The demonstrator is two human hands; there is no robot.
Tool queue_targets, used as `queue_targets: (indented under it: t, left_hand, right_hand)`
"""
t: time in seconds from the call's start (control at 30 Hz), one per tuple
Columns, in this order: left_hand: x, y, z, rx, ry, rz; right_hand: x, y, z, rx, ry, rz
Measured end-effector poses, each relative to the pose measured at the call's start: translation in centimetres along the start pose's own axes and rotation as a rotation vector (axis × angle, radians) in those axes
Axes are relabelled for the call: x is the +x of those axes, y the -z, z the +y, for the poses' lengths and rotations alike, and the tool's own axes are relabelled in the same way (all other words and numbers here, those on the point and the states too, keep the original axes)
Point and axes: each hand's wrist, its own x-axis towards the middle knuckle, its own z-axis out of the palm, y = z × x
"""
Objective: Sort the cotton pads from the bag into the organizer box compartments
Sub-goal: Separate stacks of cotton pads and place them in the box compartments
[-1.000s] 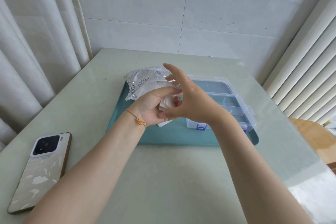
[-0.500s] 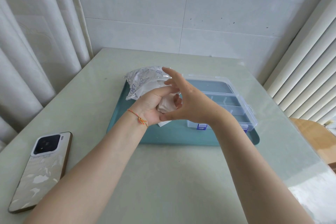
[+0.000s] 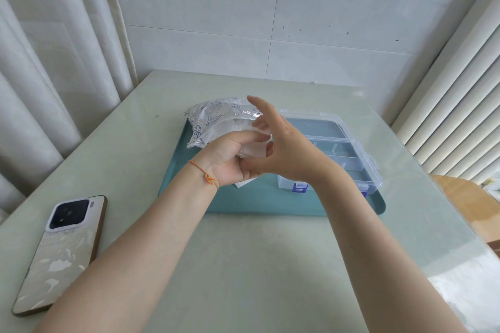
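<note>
A pale green, glossy bench (image 3: 243,265) stands pushed against a wall of large white tiles (image 3: 338,3) marked with a few dark specks. Off-white curtains (image 3: 40,76) hang in heavy folds on the left, and ribbed white vertical blinds (image 3: 460,105) slant down the right side. Past the bench's right edge shows a light wooden surface (image 3: 470,205), and soft daylight glares off the bench's near right corner

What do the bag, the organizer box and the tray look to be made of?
Bag: thin glossy plastic film, crinkled, printed in blue.
Organizer box: clear hard plastic, see-through walls, blue latches.
Tray: probably matte teal plastic; smooth and opaque, cannot tell for sure.
</note>
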Motion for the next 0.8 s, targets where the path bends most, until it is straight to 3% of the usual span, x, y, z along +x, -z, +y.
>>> queue_targets:
  t: [0.1, 0.27, 0.43, 0.6, 0.8]
  left_hand:
    - [0.0, -0.3, -0.2, 0.075, -0.033, 0.008]
    - [0.1, -0.5, -0.4, 0.105, -0.026, -0.014]
    - [0.1, 0.0, -0.4, 0.147, -0.025, 0.000]
    - [0.5, 0.7, -0.3, 0.200, -0.064, 0.000]
    - [0.9, 0.7, -0.7, 0.428, -0.126, -0.023]
  right_hand:
    - [-0.1, 0.4, -0.1, 0.006, -0.037, -0.053]
    - [-0.1, -0.2, -0.6, -0.002, 0.002, 0.056]
    - [-0.2, 0.6, 0.0, 0.045, -0.069, -0.046]
    - [0.3, 1.1, 0.1, 0.149, -0.139, 0.165]
    - [0.2, 0.9, -0.2, 0.123, -0.175, 0.094]
